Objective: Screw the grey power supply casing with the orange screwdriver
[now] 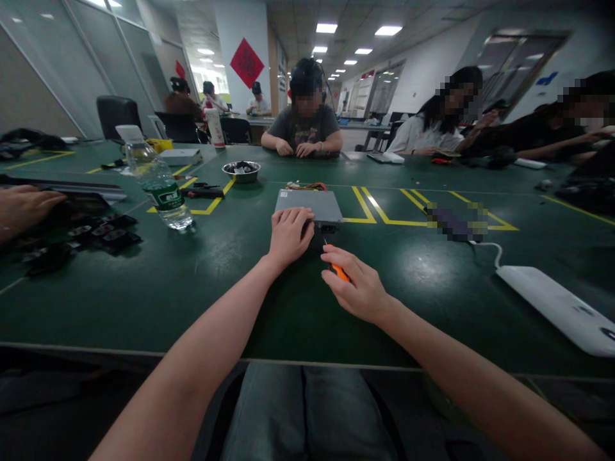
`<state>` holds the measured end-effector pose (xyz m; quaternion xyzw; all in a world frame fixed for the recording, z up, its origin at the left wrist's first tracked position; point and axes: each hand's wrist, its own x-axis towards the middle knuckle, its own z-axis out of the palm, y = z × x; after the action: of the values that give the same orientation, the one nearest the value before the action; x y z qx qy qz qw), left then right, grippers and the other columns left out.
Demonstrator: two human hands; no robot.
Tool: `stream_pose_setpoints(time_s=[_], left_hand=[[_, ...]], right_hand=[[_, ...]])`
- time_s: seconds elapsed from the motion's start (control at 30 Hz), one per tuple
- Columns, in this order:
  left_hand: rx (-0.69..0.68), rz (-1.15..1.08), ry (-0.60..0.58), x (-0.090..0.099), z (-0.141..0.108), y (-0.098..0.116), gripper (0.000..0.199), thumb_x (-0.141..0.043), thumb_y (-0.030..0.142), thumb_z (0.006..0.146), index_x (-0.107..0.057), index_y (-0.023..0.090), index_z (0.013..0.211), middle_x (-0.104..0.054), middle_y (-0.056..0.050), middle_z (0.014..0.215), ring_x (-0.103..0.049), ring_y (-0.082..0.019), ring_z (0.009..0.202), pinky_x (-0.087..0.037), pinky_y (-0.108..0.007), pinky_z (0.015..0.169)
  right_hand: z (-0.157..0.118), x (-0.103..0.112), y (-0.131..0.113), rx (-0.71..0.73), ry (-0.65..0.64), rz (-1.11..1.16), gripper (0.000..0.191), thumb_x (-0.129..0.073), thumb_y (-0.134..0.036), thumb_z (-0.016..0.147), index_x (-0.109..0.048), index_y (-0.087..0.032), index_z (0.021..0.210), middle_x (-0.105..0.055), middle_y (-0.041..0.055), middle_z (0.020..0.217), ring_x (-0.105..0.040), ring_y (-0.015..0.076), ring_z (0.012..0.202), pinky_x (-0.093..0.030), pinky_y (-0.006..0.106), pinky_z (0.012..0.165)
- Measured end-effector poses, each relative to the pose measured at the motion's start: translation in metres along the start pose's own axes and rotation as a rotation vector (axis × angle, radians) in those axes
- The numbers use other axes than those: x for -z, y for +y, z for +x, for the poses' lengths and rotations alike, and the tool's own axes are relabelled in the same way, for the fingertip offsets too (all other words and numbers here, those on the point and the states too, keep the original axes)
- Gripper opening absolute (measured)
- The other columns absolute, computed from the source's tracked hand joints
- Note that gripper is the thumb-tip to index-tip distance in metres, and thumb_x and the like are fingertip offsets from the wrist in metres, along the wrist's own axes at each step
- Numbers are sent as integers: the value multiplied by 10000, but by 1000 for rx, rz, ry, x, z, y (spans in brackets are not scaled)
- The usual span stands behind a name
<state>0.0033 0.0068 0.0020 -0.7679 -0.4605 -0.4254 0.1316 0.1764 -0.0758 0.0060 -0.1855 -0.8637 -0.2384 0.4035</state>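
A grey metal power supply unit [319, 203] sits on the green table, its power socket facing me and a bundle of coloured wires at its far side. My left hand [291, 234] grips its near left corner, fingers over the top and thumb by the front edge. In my right hand [355, 282] is a screwdriver [340, 271] with an orange and black handle. Its thin shaft points up at the front face below the socket; whether the tip touches a screw I cannot tell.
Left stand a water bottle [161, 186] and scattered black parts [103, 234], near another person's hand [29, 208]. Behind are a metal bowl [241, 170] of small parts and black tools [204, 191]. Right lies a white power bank [552, 307], cabled to a phone [451, 221]. Several people sit around.
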Motion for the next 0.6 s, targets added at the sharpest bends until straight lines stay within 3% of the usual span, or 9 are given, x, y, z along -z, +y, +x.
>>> stream_pose_setpoints(time_s=[0.2, 0.3, 0.47, 0.6], left_hand=[[1, -9, -3, 1, 0, 1, 125, -487, 232, 880, -553, 240, 986, -636, -5, 1122, -539, -178, 1063, -286, -364, 942], [6, -9, -2, 1, 0, 1, 124, -482, 233, 883, -557, 241, 982, -640, -4, 1111, -537, -179, 1063, -287, -365, 938], [10, -18, 6, 1, 1, 1, 116, -480, 234, 883, -569, 243, 957, -652, 4, 1077, -544, -178, 1040, -292, -364, 922], [13, -19, 0, 2, 2, 1, 123, -481, 225, 875, -577, 248, 948, -656, 7, 1065, -542, -180, 1040, -291, -367, 914]], right_hand=[[-1, 0, 2, -61, 7, -11, 224, -532, -104, 791, -476, -227, 970, -561, 73, 1097, -533, 217, 1142, -530, 439, 900], [0, 1, 1, -12, 12, -23, 199, -538, -123, 800, -485, -232, 958, -585, 60, 1055, -553, 202, 1094, -551, 400, 856], [0, 1, -1, -21, 39, 14, 308, -487, -27, 765, -441, -166, 1036, -536, 123, 1091, -535, 214, 1123, -550, 365, 863], [1, 2, 0, -78, 42, -57, 241, -547, -122, 792, -464, -197, 1006, -535, 109, 1080, -546, 221, 1068, -557, 387, 818]])
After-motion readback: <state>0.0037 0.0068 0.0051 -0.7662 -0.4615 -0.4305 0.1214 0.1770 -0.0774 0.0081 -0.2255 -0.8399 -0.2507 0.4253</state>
